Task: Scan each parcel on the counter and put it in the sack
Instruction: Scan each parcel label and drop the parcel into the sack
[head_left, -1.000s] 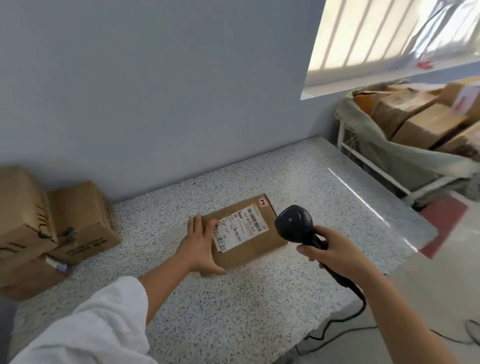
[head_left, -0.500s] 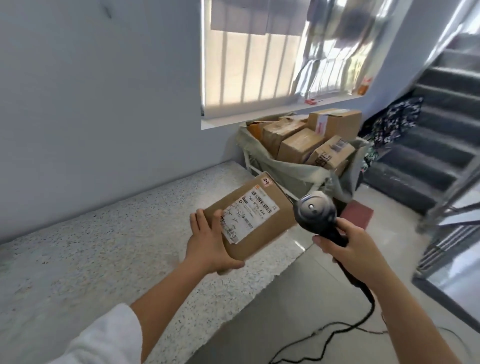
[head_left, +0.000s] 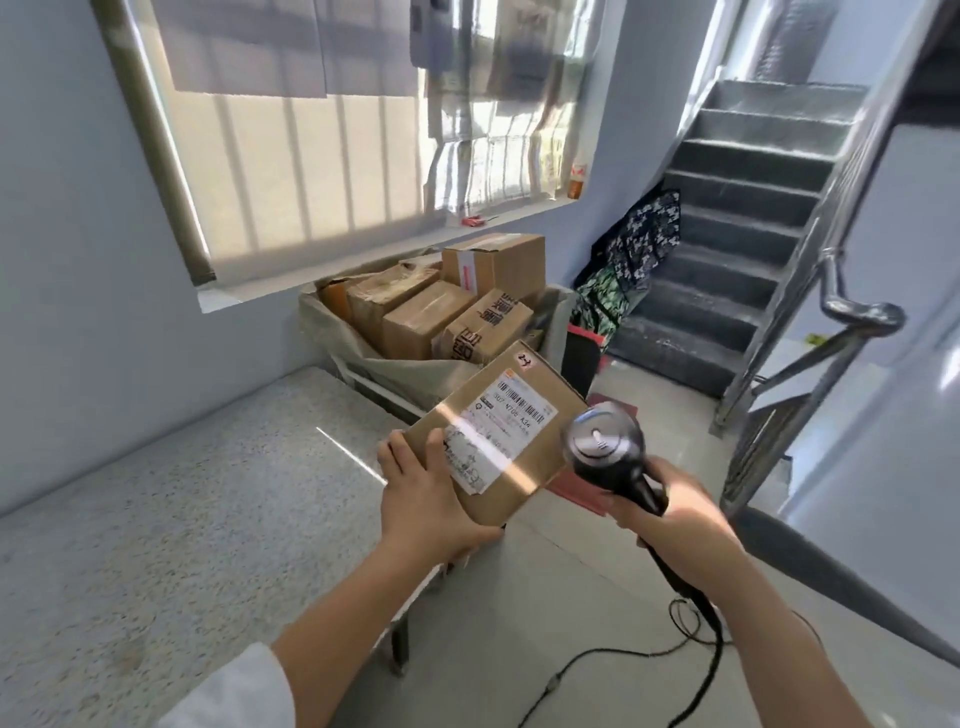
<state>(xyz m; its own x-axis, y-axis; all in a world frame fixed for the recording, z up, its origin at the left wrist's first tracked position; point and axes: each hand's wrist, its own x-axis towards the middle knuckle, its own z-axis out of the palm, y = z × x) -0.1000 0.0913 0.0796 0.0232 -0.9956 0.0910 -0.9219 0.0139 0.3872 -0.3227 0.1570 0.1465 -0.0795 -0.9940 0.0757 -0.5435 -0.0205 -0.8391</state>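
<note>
While the left hand (head_left: 426, 499) grips the parcel (head_left: 498, 431) above the counter (head_left: 182, 493) end and the right hand (head_left: 670, 514), at its 3 o'clock, clasps the barcode scanner (head_left: 605, 447), the sack (head_left: 395, 371) at 12 o'clock already holds several boxes (head_left: 426, 322), so this one probably goes in next.

parcel (head_left: 511, 470) perhaps past counter (head_left: 182, 519) edge, before sack (head_left: 400, 370)

Daylight pours through the window (head_left: 311, 135), bright and soft. A sun stripe cuts across my parcel (head_left: 498, 431), a glint streaks the surface (head_left: 332, 441). Edges bow, stair rail (head_left: 854, 171) curving; slight blur overall.
</note>
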